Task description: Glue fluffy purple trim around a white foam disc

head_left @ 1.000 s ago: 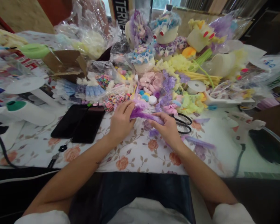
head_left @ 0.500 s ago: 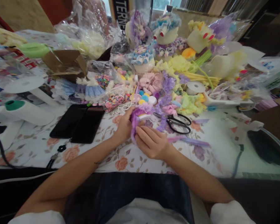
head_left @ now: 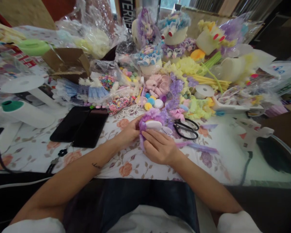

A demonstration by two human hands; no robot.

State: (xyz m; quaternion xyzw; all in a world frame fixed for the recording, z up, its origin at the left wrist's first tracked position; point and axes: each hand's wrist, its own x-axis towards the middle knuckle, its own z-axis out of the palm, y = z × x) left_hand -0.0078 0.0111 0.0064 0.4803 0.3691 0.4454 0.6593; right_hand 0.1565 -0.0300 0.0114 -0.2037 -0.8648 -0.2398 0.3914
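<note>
Over the front middle of the cloth, my two hands hold a fluffy purple craft piece (head_left: pixel 152 114) with a smooth white oval face. My left hand (head_left: pixel 132 132) is closed around its left side, the fingertips partly hidden behind the fluff. My right hand (head_left: pixel 160 147) presses its fingers together against the lower front of the same piece. A small pale oval with marks on it (head_left: pixel 167 130) shows just beyond the right fingers; whether it is attached cannot be told. Black-handled scissors (head_left: pixel 188 129) lie to the right, their blades mostly covered.
Two black phones (head_left: pixel 91 127) lie left of my hands. Purple ribbon strips (head_left: pixel 199 147) and a glue gun (head_left: pixel 251 132) are on the right. Behind stand pom-poms (head_left: pixel 148 105), pink pieces (head_left: pixel 157 84), yellow stems (head_left: pixel 210 81), decorated pots (head_left: pixel 150 60) and a cardboard box (head_left: pixel 66 63).
The purple piece has turned, so more of its white oval face shows. The small pale oval has come into sight beside my right fingers. Both hands keep their hold.
</note>
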